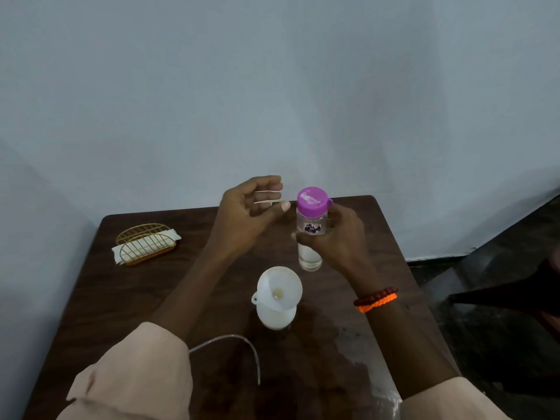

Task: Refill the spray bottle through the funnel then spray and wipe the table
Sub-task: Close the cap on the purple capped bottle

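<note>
My right hand [335, 234] grips a clear, purple-capped bottle [310, 228]; left hand [251, 207] open. Nearer, white funnel [279, 291]; far left, wire holder [147, 244].

A plain pale blue-grey wall [272, 86] fills the upper view under dim, even light. A dark brown wooden table [127, 313] stands with its far edge against it. Beyond the table's right edge lies dark floor [500, 344] with a black skirting strip [436, 258] at the wall's foot.
</note>
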`<state>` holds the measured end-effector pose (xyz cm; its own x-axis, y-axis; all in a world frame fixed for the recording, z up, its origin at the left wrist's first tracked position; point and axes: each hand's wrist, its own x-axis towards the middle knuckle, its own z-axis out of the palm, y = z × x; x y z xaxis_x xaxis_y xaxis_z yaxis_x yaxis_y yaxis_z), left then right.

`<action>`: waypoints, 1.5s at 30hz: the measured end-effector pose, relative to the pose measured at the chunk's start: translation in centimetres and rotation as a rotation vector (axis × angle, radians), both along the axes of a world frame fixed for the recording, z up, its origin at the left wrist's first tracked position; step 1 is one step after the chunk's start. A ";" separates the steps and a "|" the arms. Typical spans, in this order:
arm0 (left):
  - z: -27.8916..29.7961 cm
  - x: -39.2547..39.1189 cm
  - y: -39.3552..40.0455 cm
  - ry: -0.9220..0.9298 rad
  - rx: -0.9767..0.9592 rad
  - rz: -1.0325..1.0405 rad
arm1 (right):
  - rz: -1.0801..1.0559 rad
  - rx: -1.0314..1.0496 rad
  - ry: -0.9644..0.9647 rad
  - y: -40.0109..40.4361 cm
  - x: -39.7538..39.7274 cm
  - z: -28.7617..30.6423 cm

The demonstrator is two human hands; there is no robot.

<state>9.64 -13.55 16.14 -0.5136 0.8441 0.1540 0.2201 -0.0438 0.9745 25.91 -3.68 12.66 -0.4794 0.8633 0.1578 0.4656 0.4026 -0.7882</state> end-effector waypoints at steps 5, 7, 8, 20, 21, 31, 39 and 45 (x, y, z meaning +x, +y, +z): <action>0.9 2.4 -0.4 0.083 0.032 -0.053 | 0.014 0.033 -0.040 -0.3 -1.1 0.4; 0.8 2.8 -0.1 0.180 0.053 -0.004 | 0.034 0.048 -0.032 -0.5 -1.7 0.3; 0.8 2.6 0.0 0.208 0.055 0.006 | 0.050 0.055 -0.030 -0.6 -1.8 0.3; 3.4 -2.7 -1.1 0.166 0.007 -0.187 | 0.421 -0.038 0.075 0.0 -4.2 2.0; 3.5 -3.4 -1.1 0.162 0.012 -0.184 | 0.446 -0.046 0.073 0.1 -4.7 2.2; 2.6 -11.3 1.2 0.306 0.016 -0.079 | 0.576 -0.079 0.045 3.6 -13.7 2.3; -2.9 -17.1 3.2 0.367 -0.025 0.064 | 0.470 -0.038 -0.021 6.1 -21.4 -2.9; -7.1 -20.8 4.9 0.399 -0.085 0.088 | 0.385 -0.054 -0.044 7.2 -25.7 -7.5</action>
